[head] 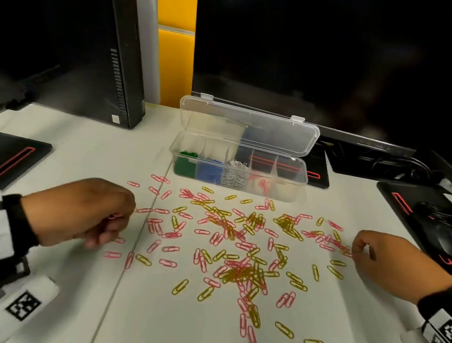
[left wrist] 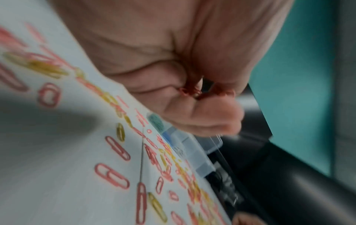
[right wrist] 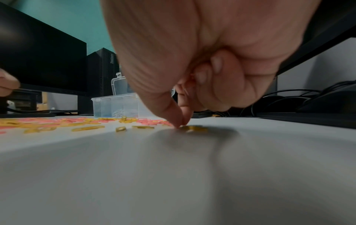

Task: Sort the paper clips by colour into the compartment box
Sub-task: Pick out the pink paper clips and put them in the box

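The white table [head: 78,145] carries the open compartment box [head: 292,180] at the far side, with green, blue, white and a few pink clips in separate compartments. Between box and person lie the scattered pink and yellow paper clips [head: 237,252]. The left hand [head: 81,212] is curled, its grip closed around pink clips [left wrist: 189,91]. The right hand [head: 395,264] pinches thumb and forefinger at the table, touching a yellow clip [right wrist: 194,128].
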{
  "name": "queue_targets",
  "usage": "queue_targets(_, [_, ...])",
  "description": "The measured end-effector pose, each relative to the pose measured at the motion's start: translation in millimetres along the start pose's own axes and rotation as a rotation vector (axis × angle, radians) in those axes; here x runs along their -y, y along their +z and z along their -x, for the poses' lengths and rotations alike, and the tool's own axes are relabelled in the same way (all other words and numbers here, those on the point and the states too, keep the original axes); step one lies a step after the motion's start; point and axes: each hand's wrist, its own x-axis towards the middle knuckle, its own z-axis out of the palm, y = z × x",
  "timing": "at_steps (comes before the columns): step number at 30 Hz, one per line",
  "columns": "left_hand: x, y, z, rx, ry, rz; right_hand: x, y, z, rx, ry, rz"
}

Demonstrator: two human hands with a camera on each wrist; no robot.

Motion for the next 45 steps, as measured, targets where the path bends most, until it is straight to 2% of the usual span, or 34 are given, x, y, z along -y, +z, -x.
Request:
queue_targets(2, [5.2,-13.3,1.1,-0.007,-0.026,0.228,-2.5,2.5,-3.2,-0.009,0.034,-0.032])
queue_targets(4, [13.3,-27.4,3.7,0.01,-0.048,0.392,-8.4,4.4,-7.1,-0.089,0.047,-0.137])
queue_targets(6, [19.0,-35.9,6.6,0.034,-0.063,0.454,-12.9,3.2,-8.7,-0.169,0.055,-0.259])
queue_targets(8, [21.0,-35.8,8.8,0.031,-0.105,0.421,-15.9,2.4,-8.6,-0.217,0.049,-0.319])
queue_targets(9, [21.1,-33.9,8.4,0.023,-0.109,0.34,-17.2,1.3,-8.1,-0.228,0.042,-0.321])
queue_targets(10, [22.3,-32.4,8.1,0.01,-0.091,0.163,-17.9,-0.1,-7.8,-0.234,0.034,-0.319])
queue_targets(11, [23.2,-30.7,7.7,-0.006,-0.053,-0.132,-18.5,-2.2,-7.4,-0.227,0.036,-0.344])
queue_targets(13, [25.2,-25.6,6.8,-0.037,0.068,-0.737,-23.7,-8.6,-8.5,-0.17,0.072,-0.572])
queue_targets(14, [26.0,-22.4,7.2,-0.042,0.108,-0.918,-26.5,-12.2,-10.3,-0.123,0.114,-0.706])
queue_targets(16, [25.0,-14.9,10.2,-0.061,0.134,-1.075,-24.7,-17.8,-13.3,0.006,0.191,-0.926])
queue_targets(20, [29.7,-3.6,10.5,-0.056,0.202,-1.25,-6.9,-23.8,-11.2,0.249,0.23,-1.229])
queue_targets(21, [30.7,-0.8,10.1,-0.06,0.211,-1.303,-4.3,-22.8,-13.3,0.257,0.228,-1.189])
queue_targets(23, [32.6,2.2,8.1,-0.051,0.176,-1.347,4.9,-21.9,-16.9,0.21,0.16,-0.789])
queue_targets(25, [20.2,-0.3,2.2,0.043,0.031,-1.3,13.6,-18.8,-21.7,0.105,0.02,-0.281])
queue_targets(26, [13.9,-6.3,-2.7,0.102,-0.075,-1.194,18.0,-17.7,-23.5,0.074,-0.033,-0.153])
queue_targets(28, [3.5,-24.8,-10.8,0.088,-0.245,-0.668,24.1,-15.0,-26.8,0.053,-0.07,-0.013])
queue_targets(30, [-0.1,-44.2,-12.9,-0.035,-0.278,-0.059,26.4,-11.5,-30.2,0.061,-0.092,0.094])
queue_targets(32, [5.9,-57.5,-10.3,-0.052,-0.251,0.226,27.7,-6.7,-33.7,0.079,-0.093,0.138])
queue_targets(34, [12.9,-61.0,-8.4,0.017,-0.222,0.384,25.6,-4.8,-36.9,0.095,-0.075,0.116])
queue_targets(36, [18.7,-61.0,-5.6,0.04,-0.186,0.451,21.0,-6.6,-41.6,0.103,-0.052,0.004])
queue_targets(37, [20.6,-58.1,-6.6,0.046,-0.172,0.45,12.6,-9.5,-41.7,0.098,-0.028,-0.126])
queue_targets(40, [29.1,-60.4,-7.3,0.045,-0.128,0.462,0.4,-15.1,-48.2,0.109,0.13,-0.906])
queue_targets(42, [32.3,-63.3,-8.1,0.075,-0.127,0.422,4.2,-20.2,-50.8,0.13,0.187,-1.275])
queue_targets(45, [30.2,-60.4,-6.8,0.147,-0.136,0.203,22.7,-31.5,-48.2,0.156,0.142,-1.433])
